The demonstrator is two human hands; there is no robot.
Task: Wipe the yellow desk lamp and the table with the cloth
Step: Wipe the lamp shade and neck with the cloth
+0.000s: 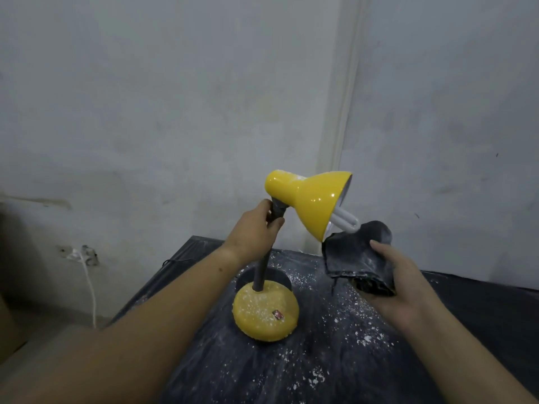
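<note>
The yellow lamp [315, 202] stood near the middle of the dark table [437, 330], its round base [265, 313] flat on the top and speckled with white powder [363, 339], as was the table around it. The dark stem [261, 269] rose from the base, leaning slightly to the right. The shade [318, 205] lay tilted, its long axis running from upper left to lower right, with the open mouth and the white bulb [347, 221] pointing right and down. The left hand [253, 228] had its fingers wrapped around the stem just under the shade. The right hand [399, 284] gripped a bunched dark cloth [355, 258], dusted white, just below the bulb. I could not tell whether the cloth touched the shade's rim.
</note>
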